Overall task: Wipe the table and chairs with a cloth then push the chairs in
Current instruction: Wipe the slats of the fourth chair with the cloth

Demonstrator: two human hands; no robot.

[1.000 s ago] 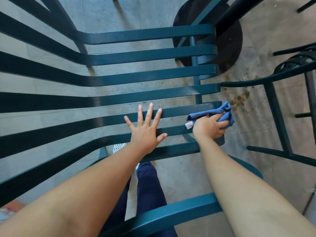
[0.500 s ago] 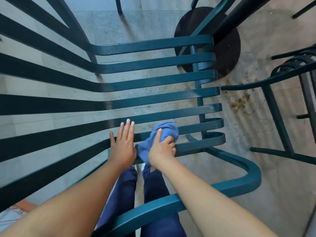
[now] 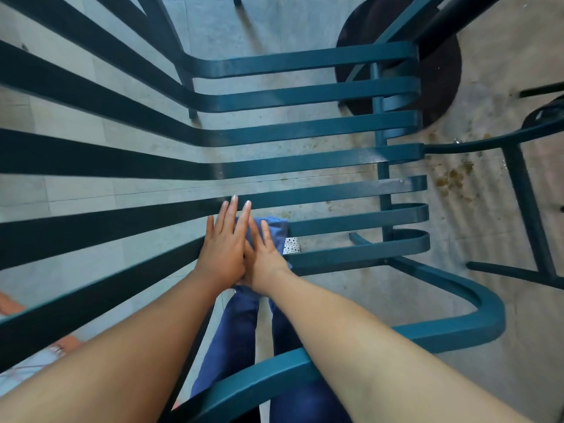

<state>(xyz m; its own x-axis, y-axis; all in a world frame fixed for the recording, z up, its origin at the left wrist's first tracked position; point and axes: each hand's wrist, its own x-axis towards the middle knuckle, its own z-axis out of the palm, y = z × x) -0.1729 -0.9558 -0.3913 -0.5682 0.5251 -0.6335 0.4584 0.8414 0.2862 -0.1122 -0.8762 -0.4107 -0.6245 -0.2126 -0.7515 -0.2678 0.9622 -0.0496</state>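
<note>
Sweeping leftward along the near slats of the teal chair (image 3: 305,94), my right hand (image 3: 265,264) has brought the blue cloth (image 3: 276,229) against my left hand (image 3: 224,248). Both hands lie flat with fingers straight, the right pressing the cloth on the slats. I judge this slat is nearly wiped; the far slats remain.

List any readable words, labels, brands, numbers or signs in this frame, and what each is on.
None: no text shows on the teal slatted chair, the blue cloth under the right hand, or the floor.
</note>
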